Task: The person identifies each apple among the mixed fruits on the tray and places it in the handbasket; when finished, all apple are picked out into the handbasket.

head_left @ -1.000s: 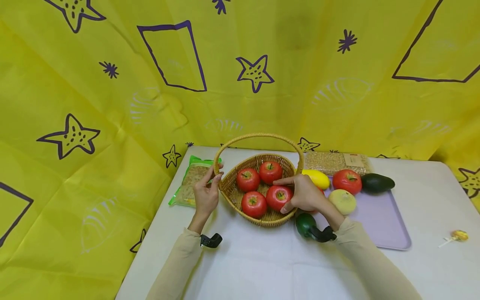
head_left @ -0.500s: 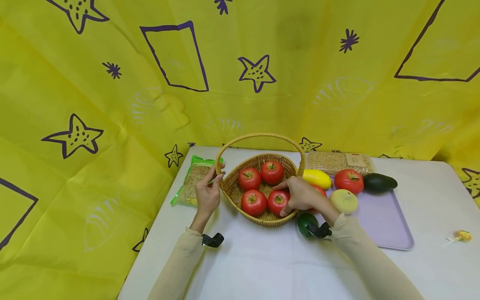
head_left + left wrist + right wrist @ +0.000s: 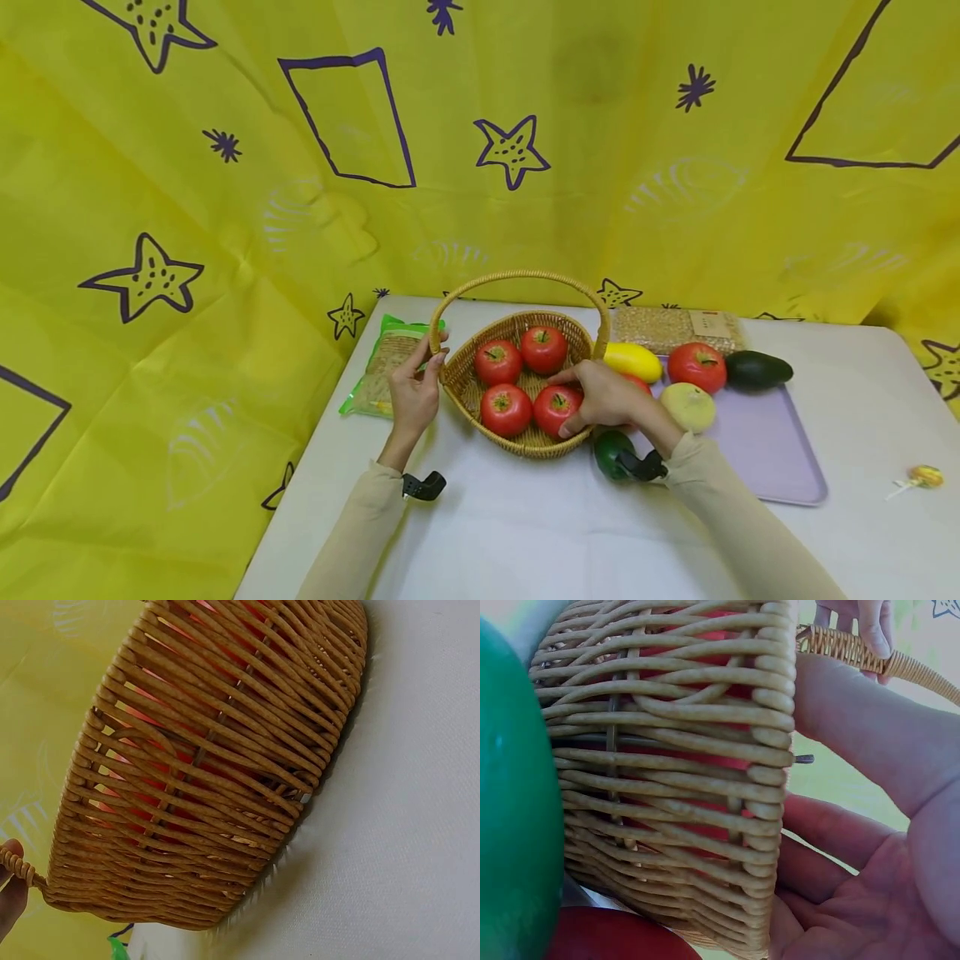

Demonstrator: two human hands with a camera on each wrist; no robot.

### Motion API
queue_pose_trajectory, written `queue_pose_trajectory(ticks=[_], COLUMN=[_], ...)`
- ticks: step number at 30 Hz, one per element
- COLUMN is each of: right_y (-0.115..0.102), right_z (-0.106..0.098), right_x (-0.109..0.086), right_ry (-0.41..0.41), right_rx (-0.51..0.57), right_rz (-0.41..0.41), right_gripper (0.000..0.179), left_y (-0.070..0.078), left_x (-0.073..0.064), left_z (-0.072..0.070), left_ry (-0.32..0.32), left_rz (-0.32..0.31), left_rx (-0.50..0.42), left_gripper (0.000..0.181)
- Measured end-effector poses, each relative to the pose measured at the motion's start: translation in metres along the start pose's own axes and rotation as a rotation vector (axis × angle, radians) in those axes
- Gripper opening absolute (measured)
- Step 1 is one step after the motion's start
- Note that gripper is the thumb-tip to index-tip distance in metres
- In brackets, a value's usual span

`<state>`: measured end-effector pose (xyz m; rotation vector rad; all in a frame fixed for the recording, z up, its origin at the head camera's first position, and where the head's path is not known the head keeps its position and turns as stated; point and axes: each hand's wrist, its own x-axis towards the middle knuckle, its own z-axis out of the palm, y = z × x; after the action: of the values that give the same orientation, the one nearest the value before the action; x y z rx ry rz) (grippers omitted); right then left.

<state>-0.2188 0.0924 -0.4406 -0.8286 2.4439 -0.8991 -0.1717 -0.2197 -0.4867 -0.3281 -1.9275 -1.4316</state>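
A wicker basket (image 3: 525, 451) with a tall arched handle (image 3: 517, 275) stands on the table with several red apples inside. My left hand (image 3: 415, 396) pinches the left foot of the handle between thumb and fingers; its fingertips (image 3: 10, 889) show at the edge of the left wrist view. Over the basket's right rim reaches my right hand (image 3: 606, 395), thumb and fingers around the front right apple (image 3: 556, 408). From the right wrist, the basket's woven side (image 3: 682, 757) hides most of that apple, and the palm (image 3: 870, 900) lies beyond the rim.
Right of the basket, a lilac tray (image 3: 772, 450) bears a red fruit (image 3: 696, 367) and a pale yellow round fruit (image 3: 688, 407). Around it lie a yellow fruit (image 3: 633, 362), a dark green avocado (image 3: 757, 370), a green fruit (image 3: 611, 454), grain packs (image 3: 660, 329) (image 3: 390, 367) and a lollipop (image 3: 924, 477).
The right hand has settled lower over the front right apple, its fingers now closer around it. The left hand keeps its hold on the handle; the basket stays in place.
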Motion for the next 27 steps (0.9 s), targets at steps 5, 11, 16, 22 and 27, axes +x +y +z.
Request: queue_pose_trajectory(ticks=[5, 11, 16, 22, 27], right_y=[0.002, 0.004, 0.005, 0.007, 0.015], right_z=[0.001, 0.0, -0.01, -0.035, -0.061], right_x=[-0.003, -0.012, -0.025, -0.048, -0.07], right_ry=[0.003, 0.018, 0.082, 0.188, 0.278], right_rx=[-0.004, 0.001, 0.042, 0.114, 0.124], right_rz=[-0.023, -0.112, -0.16, -0.13, -0.139], right_gripper=[0.076, 0.073, 0.062, 0.058, 0.064], left_y=[0.001, 0.003, 0.001, 0.001, 0.001], left_x=[0.0, -0.001, -0.002, -0.003, -0.002], left_z=[0.001, 0.002, 0.001, 0.0, 0.001], left_ry=[0.004, 0.003, -0.003, 0.001, -0.006], left_rz=[0.011, 0.012, 0.002, -0.019, -0.01], left_rx=[0.001, 0.003, -0.01, -0.012, -0.015], left_gripper=[0.039, 0.041, 0.039, 0.04, 0.041])
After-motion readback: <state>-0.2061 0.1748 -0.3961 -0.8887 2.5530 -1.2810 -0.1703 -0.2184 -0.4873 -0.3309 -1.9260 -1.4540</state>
